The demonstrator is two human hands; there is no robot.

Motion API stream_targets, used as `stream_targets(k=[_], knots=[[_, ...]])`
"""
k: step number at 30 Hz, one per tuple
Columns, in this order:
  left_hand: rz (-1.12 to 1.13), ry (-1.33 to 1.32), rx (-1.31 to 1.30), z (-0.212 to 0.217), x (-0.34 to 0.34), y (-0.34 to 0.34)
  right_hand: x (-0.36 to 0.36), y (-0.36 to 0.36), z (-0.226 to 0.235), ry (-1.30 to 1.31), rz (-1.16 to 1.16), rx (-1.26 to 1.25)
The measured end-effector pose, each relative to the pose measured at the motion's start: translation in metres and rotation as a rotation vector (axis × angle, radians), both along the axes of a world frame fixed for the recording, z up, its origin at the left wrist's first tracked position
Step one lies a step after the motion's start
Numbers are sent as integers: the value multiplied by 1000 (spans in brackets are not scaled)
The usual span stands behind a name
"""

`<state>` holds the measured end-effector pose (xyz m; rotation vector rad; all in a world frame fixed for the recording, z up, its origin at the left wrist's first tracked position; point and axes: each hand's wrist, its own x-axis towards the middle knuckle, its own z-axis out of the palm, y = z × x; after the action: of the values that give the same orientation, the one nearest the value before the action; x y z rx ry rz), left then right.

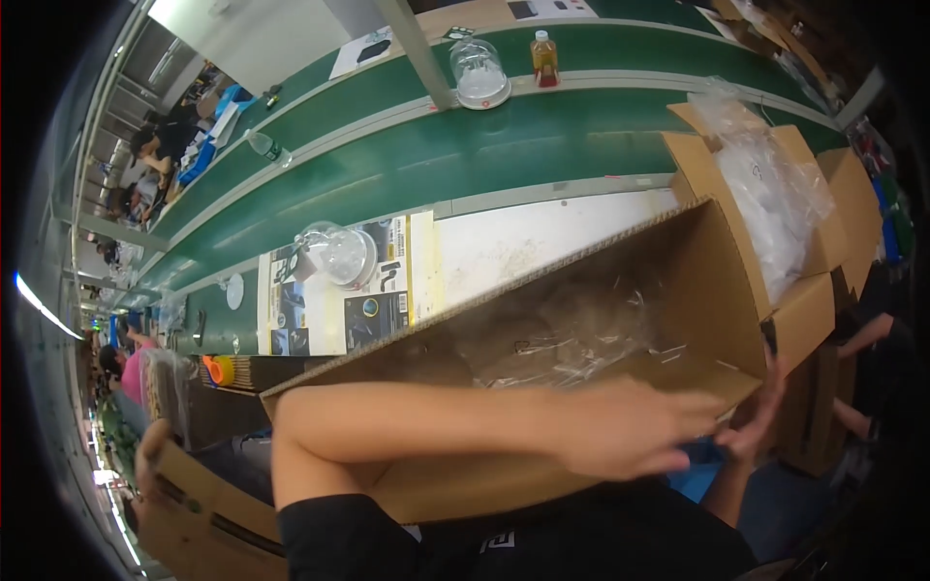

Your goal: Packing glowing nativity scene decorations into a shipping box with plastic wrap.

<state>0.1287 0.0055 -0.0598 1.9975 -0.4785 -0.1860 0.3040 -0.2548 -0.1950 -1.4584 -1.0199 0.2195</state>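
The long cardboard box (620, 320) lies tilted, its long axis running lower left to upper right, open top facing the white table (523, 242). The left hand (630, 426), open and blurred, lies across its near wall; the right hand (760, 412), fingers spread, presses its right end.

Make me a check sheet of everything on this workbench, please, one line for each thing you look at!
Surface: white bench top beside green conveyor belt.
Job's things: big open cardboard box, tipped, with clear plastic bags inside.
Clutter: second box of plastic bags, clear dome, another dome, bottle, picture sheet.
Hands: left hand across the box front, blurred; right hand at its right corner.
Cables: nothing seen.
Surroundings: other workers along the line.
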Motion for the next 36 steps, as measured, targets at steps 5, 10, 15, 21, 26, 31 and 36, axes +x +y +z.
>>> stream_targets(k=[5,10,15,21,26,31,36], knots=[[701,-121,250,78,-37,129,23,-1,73,-608,13,-56],[1196,288,845,7,-189,290,24,42,88,-836,178,-327],[1315,718,1105,-89,-323,354,30,50,92,-813,222,-324],[1123,625,981,-110,-329,383,35,51,96,-750,202,-367],[1039,641,1035,-129,-311,418,29,56,99,-681,171,-380],[1109,488,979,-136,-319,435,23,66,101,-613,138,-405],[1055,529,902,-130,-321,437,26,69,101,-588,133,-411]])
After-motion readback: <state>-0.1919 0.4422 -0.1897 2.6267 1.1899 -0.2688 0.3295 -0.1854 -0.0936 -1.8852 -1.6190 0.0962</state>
